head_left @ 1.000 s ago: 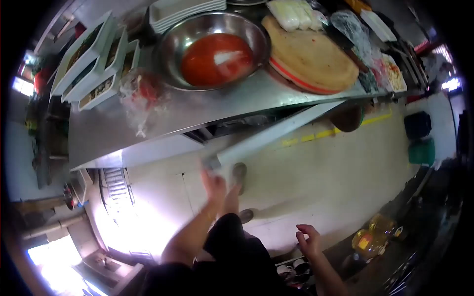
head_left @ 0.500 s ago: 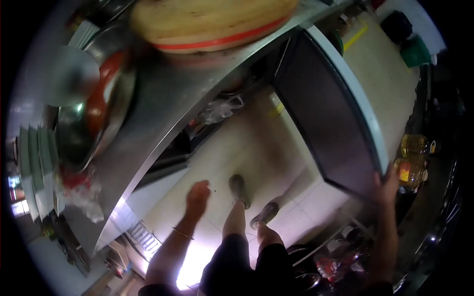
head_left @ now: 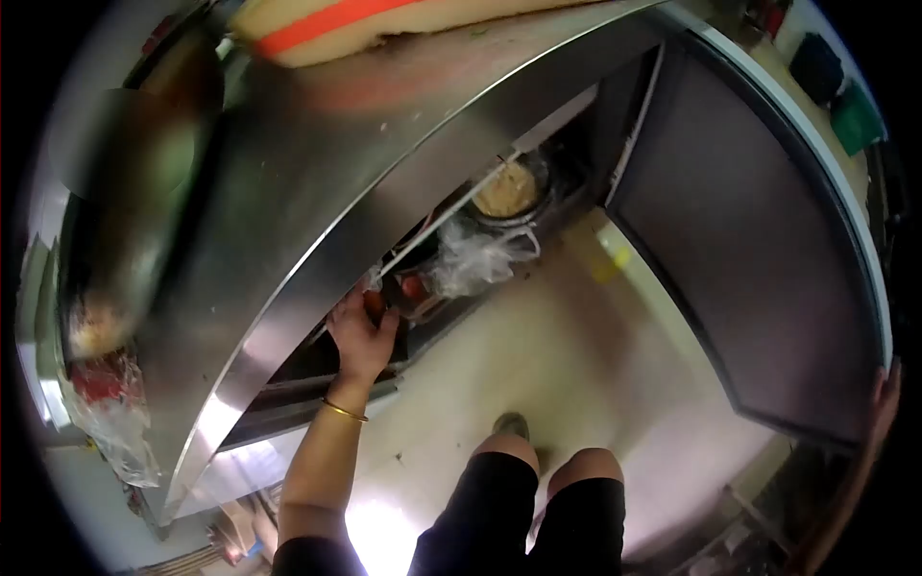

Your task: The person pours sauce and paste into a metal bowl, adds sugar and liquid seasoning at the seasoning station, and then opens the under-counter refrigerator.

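My left hand (head_left: 360, 331), with a gold bangle at its wrist, reaches into the opening under the steel counter. Its thumb stands apart from the fingers, next to a small reddish item (head_left: 375, 304); the fingertips are partly hidden. Beside it are a clear plastic bag (head_left: 475, 257) and a container with something red inside (head_left: 415, 286). Deeper in sits a round bowl of pale food (head_left: 507, 190). At the far right, my right hand (head_left: 885, 398) grips the edge of the wide-open cabinet door (head_left: 759, 230).
Above the opening runs the steel counter (head_left: 317, 163), bearing a thick round wooden board with a red band (head_left: 336, 24). A plastic bag with red contents (head_left: 110, 413) lies at its left end. My legs stand on the tiled floor (head_left: 576, 346) between counter and door.
My left hand has gone from hanging over the floor into the cabinet. The door has swung wider to the right with my right hand on it. My view has moved closer to the opening.
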The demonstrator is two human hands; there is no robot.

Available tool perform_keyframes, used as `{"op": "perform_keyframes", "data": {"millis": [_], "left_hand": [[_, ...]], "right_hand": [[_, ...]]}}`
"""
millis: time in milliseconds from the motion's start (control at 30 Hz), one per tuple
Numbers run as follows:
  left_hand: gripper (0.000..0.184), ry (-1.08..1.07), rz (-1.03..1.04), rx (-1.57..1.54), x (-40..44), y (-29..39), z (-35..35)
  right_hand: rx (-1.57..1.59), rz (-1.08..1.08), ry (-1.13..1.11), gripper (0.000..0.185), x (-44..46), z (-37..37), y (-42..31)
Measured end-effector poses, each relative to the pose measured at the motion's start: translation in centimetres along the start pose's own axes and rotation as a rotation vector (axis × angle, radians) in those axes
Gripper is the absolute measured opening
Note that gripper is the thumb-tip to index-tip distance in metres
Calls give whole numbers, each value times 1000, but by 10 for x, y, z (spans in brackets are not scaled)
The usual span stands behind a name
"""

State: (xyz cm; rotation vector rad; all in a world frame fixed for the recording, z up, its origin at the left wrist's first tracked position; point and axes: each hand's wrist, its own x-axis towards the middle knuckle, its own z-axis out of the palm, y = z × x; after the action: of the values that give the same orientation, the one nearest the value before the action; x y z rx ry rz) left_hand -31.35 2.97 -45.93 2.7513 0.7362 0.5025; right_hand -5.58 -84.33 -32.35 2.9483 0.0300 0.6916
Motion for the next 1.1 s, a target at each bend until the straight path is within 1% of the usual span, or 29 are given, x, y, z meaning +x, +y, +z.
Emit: {"op": "perform_keyframes", "data": {"millis": [33, 67, 100, 133, 167, 233, 267, 367, 400, 433, 500, 567, 633, 667, 700, 767, 833, 867, 933, 967, 1000, 1033, 1100], "left_hand": [[64, 33, 22, 40, 3, -2, 8], [65, 67, 41, 80, 7, 0, 15], [66, 103, 53, 124, 9, 3, 19], [66, 102, 27, 134, 8, 7, 21], [65, 130, 51, 140, 7, 7, 21], [64, 186, 106, 138, 3, 11, 24], [61, 190, 137, 88, -3, 13, 23], [59, 192, 120, 46, -42, 22, 14], [55, 192, 50, 2, -59, 26, 10], [55, 260, 62, -75, -79, 24, 4], [54, 382, -71, -231, -124, 22, -9], [47, 664, -183, -355, -168, 10, -13], [39, 529, -92, 34, -195, -6, -41], [34, 404, 40, 279, -196, -10, -60], [31, 298, 50, 452, -187, 2, -81], [23, 137, 194, 661, -174, 0, -105], [22, -97, 278, 817, -166, -25, -111], [17, -166, 272, 864, -163, -28, -113], [14, -391, 183, 993, -158, -26, -115], [13, -500, 149, 1047, -154, -23, -112], [12, -544, 118, 1097, -150, -20, -109], [11, -422, 131, 1069, -154, -24, -103], [15, -323, 200, 1123, -160, -19, -101]], "right_hand": [[174, 6, 5, 57, 0, 13, 15], [148, 1, 34, 54, 3, 6, 6], [2, 12, 68, 52, 5, -17, -49], [-141, 4, 99, 49, 5, -50, -121], [-194, 10, 125, 47, 6, -68, -153], [-230, 19, 165, 43, 7, -90, -183], [-244, 37, 165, 42, 5, -90, -183], [-265, 48, 149, 41, 1, -96, -193], [-275, 39, 144, 41, 2, -100, -194], [-258, 10, 164, 41, 5, -101, -187], [-212, -43, 212, 42, 12, -93, -169], [-161, -82, 241, 44, 9, -96, -182], [-173, -78, 233, 44, 6, -96, -180], [-192, -71, 220, 45, 4, -97, -180], [-214, -69, 200, 46, 4, -98, -182], [-237, -49, 179, 49, 3, -97, -180], [-177, -28, 179, 47, 10, -73, -151], [-105, -21, 177, 48, 21, -53, -129], [126, -26, 190, 54, 59, 11, -52], [204, -19, 220, 58, 71, 42, -26], [81, -47, 163, 57, 66, 23, -35], [37, 97, 78, 54, 47, -18, -85], [-140, 84, 159, 52, 32, -39, -119]]}}
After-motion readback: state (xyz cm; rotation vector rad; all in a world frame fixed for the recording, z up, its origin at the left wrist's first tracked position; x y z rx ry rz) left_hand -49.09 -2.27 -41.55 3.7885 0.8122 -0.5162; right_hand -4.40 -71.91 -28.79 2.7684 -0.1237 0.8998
